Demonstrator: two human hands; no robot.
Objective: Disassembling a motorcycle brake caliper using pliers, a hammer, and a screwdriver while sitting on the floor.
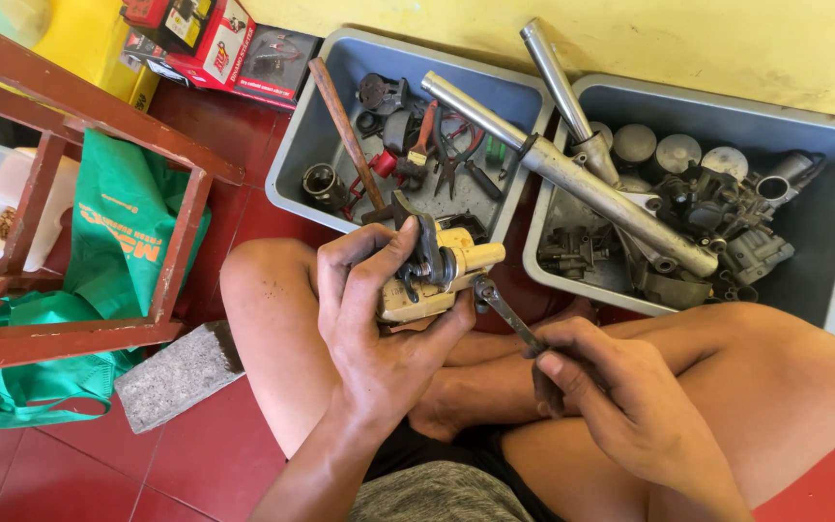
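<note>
We are gripping cream carburetor-like part (434,275) at frame centre, left hand (374,324) wrapping it; right hand (611,391) closing around spanner (506,311), head touching part; grey parts trays (828,280) lying above.

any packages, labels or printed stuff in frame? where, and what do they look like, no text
Boxes: top left on the floor by the yellow wall, flat rectangular packs, red, black and white, one with a clear window.
Green bag: left, under the red wooden frame, soft cloth, green with yellow and white print.
No screens or signs visible.
</note>
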